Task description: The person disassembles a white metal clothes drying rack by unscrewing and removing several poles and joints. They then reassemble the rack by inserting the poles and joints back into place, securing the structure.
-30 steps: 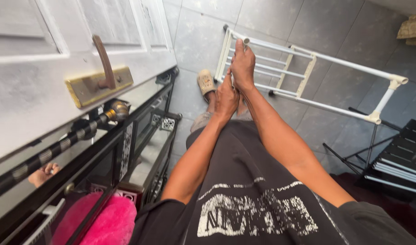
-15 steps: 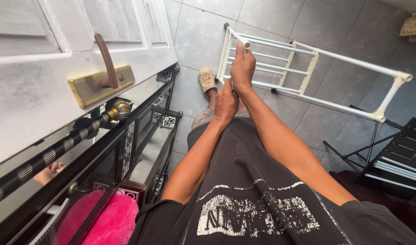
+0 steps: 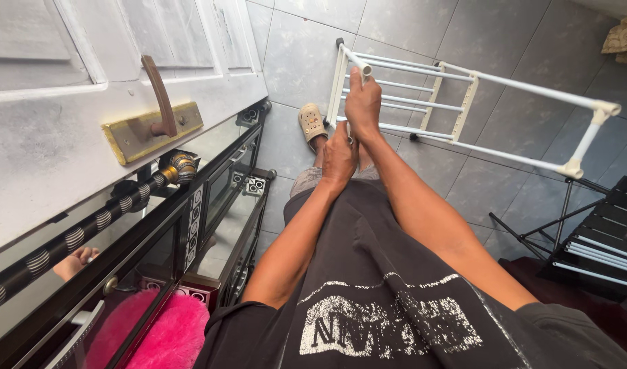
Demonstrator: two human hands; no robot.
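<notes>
Overhead, white tubular rack frame (image 3: 464, 109) lying tilted over grey tiled floor (image 3: 395, 27), thin rungs between long rails, plastic corner joints, open tube end at top. Right hand (image 3: 363, 102) gripping upright tube, grip clamped around it. Left hand (image 3: 339, 156) just below, fingers curling on same tube, grip closed on it. Beige clog (image 3: 312, 124) standing beside frame's lower end. White door (image 3: 88, 102) with brass handle (image 3: 156, 116) crowding left; black folding rack (image 3: 594, 239) sitting right; pink fluffy thing (image 3: 156, 335) showing bottom left.
</notes>
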